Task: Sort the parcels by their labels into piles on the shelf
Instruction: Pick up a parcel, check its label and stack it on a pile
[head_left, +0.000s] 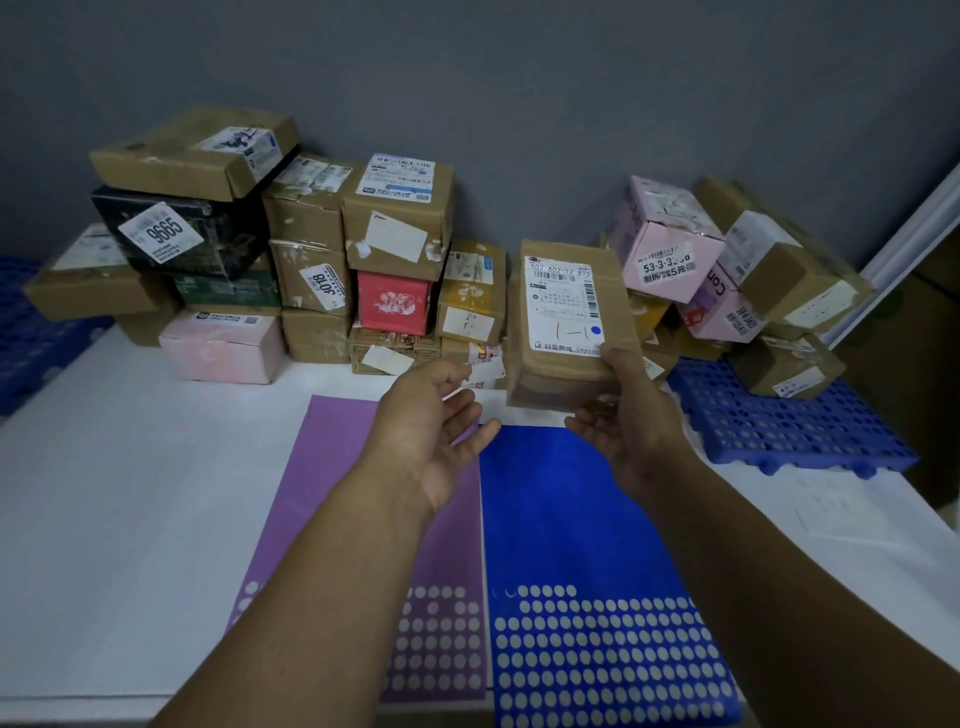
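The fingers (589, 418) and thumb of the right hand (641, 436) curl round the lower end of a brown parcel (550, 374), held upright above the blue sheet (571, 519); its label (563, 306) reads "502 602-12 815", with a handwritten "1-1" and a blue dot. The left hand (436, 431) hangs just beside it, palm up, fingers relaxed, holding nothing. Behind on the surface (130, 493), a black box (171, 234) reads "9665", a brown box (311, 278) "3018", a pink box (665, 249) "5元".

The scene is taken in from a single wide-angle camera worn on the head, aimed forward and down. The white table (130, 493) is seen close below, the stacked parcels (395, 228) and grey wall (519, 104) farther off, edges apparently bent.
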